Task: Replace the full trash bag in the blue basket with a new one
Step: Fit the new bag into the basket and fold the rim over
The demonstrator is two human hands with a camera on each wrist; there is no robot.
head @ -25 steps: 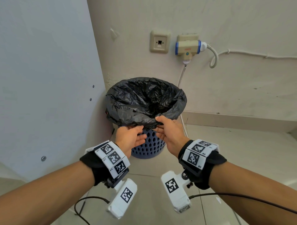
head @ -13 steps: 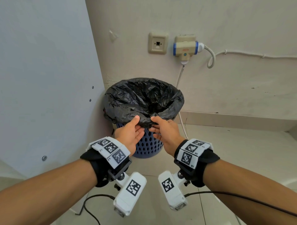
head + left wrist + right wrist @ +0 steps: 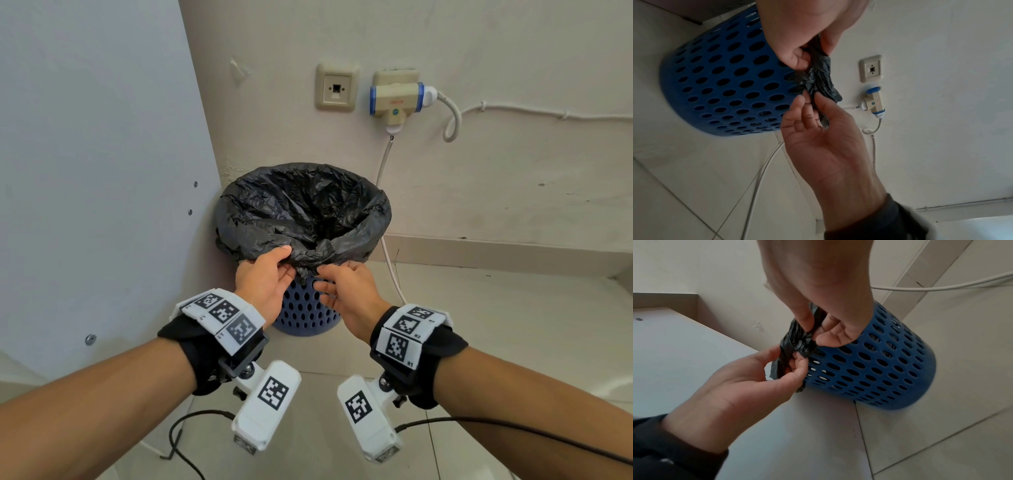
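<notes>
The blue perforated basket (image 3: 308,311) stands on the floor in the corner, lined with a black trash bag (image 3: 301,205) whose edge is folded over the rim. At the near rim the bag is gathered into a knotted tail (image 3: 818,81). My left hand (image 3: 277,267) pinches the upper part of that tail, thumb on the fold. My right hand (image 3: 329,284) pinches the tail's lower end between thumb and fingers. In the right wrist view the right hand (image 3: 818,332) comes from above and the left hand (image 3: 795,360) from below, both on the knot (image 3: 797,340) against the basket (image 3: 879,363).
A pale cabinet panel (image 3: 102,171) stands close on the basket's left. The wall behind carries a socket (image 3: 337,87) and a plug adapter (image 3: 397,99). A white cable (image 3: 390,267) runs down past the basket's right side to the tiled floor (image 3: 496,325).
Both hands have shifted at the near rim: the left thumb now lies on top of the fold, and the right fingers have dropped lower onto the tail. The bag stays in the basket.
</notes>
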